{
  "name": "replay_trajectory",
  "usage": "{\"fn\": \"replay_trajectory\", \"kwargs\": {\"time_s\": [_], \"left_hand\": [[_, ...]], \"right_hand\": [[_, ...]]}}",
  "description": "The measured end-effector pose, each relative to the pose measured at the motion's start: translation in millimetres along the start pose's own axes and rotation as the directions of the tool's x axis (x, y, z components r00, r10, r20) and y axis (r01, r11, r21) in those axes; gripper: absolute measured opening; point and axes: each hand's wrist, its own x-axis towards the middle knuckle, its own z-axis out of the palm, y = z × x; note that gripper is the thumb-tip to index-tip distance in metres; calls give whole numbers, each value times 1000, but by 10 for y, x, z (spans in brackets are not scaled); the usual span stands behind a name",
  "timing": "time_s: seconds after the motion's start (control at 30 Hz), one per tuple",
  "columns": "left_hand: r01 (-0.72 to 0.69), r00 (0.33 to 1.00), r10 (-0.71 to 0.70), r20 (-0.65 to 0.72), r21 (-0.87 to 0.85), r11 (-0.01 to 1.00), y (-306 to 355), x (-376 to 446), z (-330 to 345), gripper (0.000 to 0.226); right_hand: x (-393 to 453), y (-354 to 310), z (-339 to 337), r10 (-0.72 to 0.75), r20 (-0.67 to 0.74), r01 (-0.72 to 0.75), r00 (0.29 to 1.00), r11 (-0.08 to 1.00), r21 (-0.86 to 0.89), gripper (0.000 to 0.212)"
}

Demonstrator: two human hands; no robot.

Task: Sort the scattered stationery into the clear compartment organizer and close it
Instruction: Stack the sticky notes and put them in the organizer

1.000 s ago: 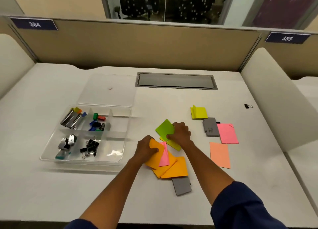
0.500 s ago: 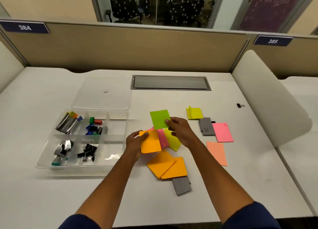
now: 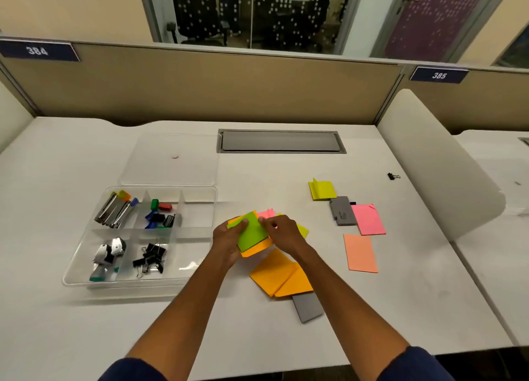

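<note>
My left hand [image 3: 227, 239] holds a small stack of sticky notes just above the desk, with a green note [image 3: 252, 230] on top of an orange one. My right hand [image 3: 283, 231] pinches the right edge of the same stack, over pink and yellow-green notes lying beneath. More orange notes [image 3: 282, 277] and a grey card [image 3: 307, 307] lie in front of my hands. The clear organizer [image 3: 86, 279] stands open at the left with clips and staples in four compartments; its two right compartments hold nothing. Its lid [image 3: 169, 158] lies flat behind it.
To the right lie a yellow note pad [image 3: 323, 190], a grey box [image 3: 342, 211], a pink note [image 3: 369, 220] and a salmon note [image 3: 361, 253]. A lone black binder clip [image 3: 392, 176] sits far right near the curved divider. A grey cable hatch [image 3: 282, 141] is set into the desk.
My right hand brought the green note down from the air onto the orange note in my left hand. Both hands now meet on one stack.
</note>
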Motion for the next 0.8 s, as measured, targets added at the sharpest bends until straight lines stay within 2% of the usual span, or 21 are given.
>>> {"fn": "replay_trajectory", "kwargs": {"time_s": [0.03,0.1,0.17,0.23,0.3,0.4,0.5,0.6,0.7,0.8], "left_hand": [[-12,1000,12,-14,13,1000,6,11,-13,20],[-10,999,11,-44,19,1000,36,20,-31,21],[-11,997,13,-71,33,999,71,14,-31,22],[-30,996,36,-87,71,997,94,20,-29,30],[-57,993,67,-95,105,993,123,32,-40,36],[-80,990,95,-102,145,986,177,58,-61,39],[-79,990,97,-102,168,983,238,84,-83,42],[-72,990,90,-106,164,984,280,108,-103,43],[-77,990,89,-107,117,990,293,160,-124,41],[-88,991,94,-90,73,994,283,191,-105,30]], "right_hand": [[12,1,7,21,-53,-24,998,998,-52,51],[45,60,34,72,-167,-97,983,984,-147,48],[53,115,83,167,-133,-193,977,956,-222,48],[46,141,160,220,-56,-227,974,930,-289,61],[30,135,255,224,-79,-238,971,913,-331,67],[36,125,359,219,-158,-261,963,902,-344,62],[99,145,348,276,-153,-305,949,926,-224,59],[157,177,241,303,-194,-300,933,953,44,37],[171,140,62,286,-281,-196,916,931,309,28],[182,42,-92,228,-335,-25,914,857,516,24]]}}
